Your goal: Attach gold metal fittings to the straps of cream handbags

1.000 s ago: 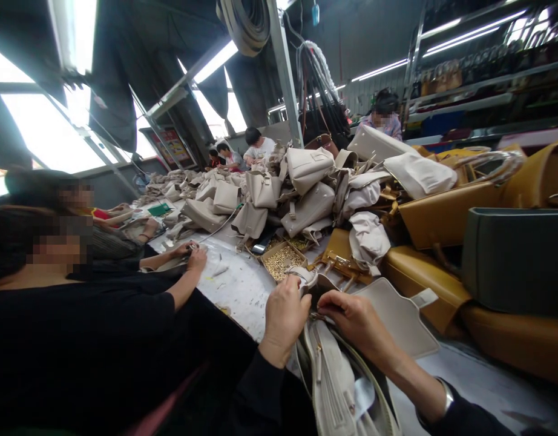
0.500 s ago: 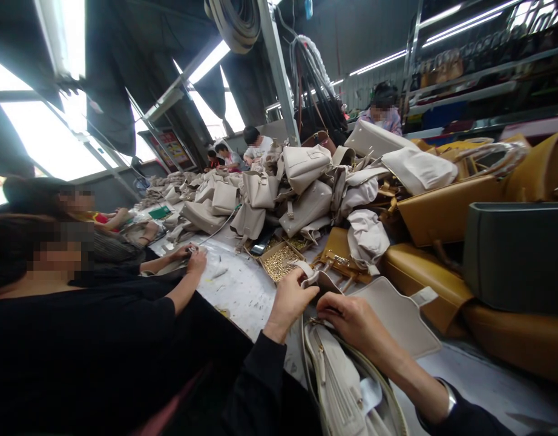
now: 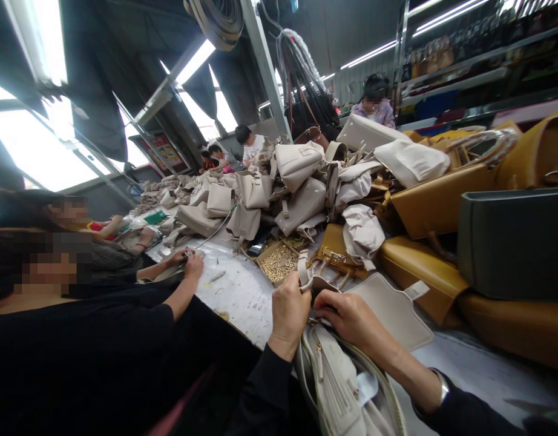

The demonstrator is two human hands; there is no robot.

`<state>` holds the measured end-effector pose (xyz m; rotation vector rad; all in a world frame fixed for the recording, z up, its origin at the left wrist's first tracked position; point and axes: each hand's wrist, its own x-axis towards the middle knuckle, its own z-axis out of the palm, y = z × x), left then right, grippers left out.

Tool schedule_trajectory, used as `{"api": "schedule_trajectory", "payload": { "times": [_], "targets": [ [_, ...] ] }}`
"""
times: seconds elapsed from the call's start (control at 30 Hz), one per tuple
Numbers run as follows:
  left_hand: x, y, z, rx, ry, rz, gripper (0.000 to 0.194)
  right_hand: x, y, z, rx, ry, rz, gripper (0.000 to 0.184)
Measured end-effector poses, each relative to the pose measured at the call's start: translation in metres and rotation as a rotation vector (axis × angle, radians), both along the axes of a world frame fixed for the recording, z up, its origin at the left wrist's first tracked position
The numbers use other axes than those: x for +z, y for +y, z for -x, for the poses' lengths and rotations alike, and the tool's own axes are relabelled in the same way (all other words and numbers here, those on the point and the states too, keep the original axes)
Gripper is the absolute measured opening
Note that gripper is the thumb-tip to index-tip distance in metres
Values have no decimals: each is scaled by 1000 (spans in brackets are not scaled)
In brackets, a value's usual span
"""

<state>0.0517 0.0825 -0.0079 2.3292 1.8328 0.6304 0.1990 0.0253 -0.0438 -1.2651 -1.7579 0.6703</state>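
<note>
A cream handbag (image 3: pixel 334 381) lies open before me, its gold-zipped pocket and pale lining showing. My left hand (image 3: pixel 290 312) is closed around the bag's short cream strap (image 3: pixel 302 269), whose end stands up above the fist. Just to the right, my right hand (image 3: pixel 347 312) is closed in a pinch at the upper rim of the same bag; its fingertips are partly hidden. The bag's wide flap (image 3: pixel 392 309) spreads out flat behind my right wrist. Beyond the strap sits a box of small gold metal pieces (image 3: pixel 277 263).
Cream bags (image 3: pixel 254 191) are heaped along the white table (image 3: pixel 229 287). Mustard bags (image 3: pixel 442 200) and a dark grey bag (image 3: pixel 515 242) crowd the right. At my left a co-worker in black (image 3: pixel 101 345) works close by. A metal post (image 3: pixel 266 69) rises behind the heap.
My left hand has turned and closed more tightly on the strap, which now points upward. My right hand stays at the bag's rim. The view has shifted slightly right.
</note>
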Motion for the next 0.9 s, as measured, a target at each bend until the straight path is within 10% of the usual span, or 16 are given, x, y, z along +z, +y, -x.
{"api": "schedule_trajectory", "payload": {
  "times": [0.4,0.9],
  "targets": [
    [19,0,19,-297,356,-37,6,1,0,-5,-27,23,-6,13],
    [-4,6,35,-423,434,-209,10,1,2,-2,-46,20,8,12]
  ]
}}
